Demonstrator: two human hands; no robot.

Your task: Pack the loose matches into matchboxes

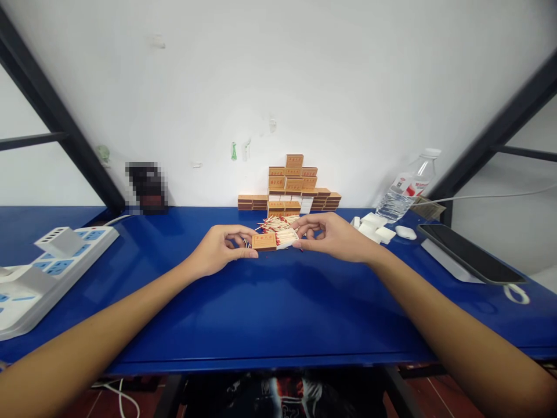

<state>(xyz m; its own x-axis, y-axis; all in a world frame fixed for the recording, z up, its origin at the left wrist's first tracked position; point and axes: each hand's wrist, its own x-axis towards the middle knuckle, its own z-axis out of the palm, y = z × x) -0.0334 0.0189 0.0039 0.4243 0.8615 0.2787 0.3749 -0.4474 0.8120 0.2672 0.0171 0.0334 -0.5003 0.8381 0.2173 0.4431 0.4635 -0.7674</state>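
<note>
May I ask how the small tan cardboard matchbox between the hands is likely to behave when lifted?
The small tan cardboard matchbox probably feels light and crushes under a hard grip, being thin card. Its white tray sits partly out toward the right hand, so tilting could spill the red-tipped matches.
</note>
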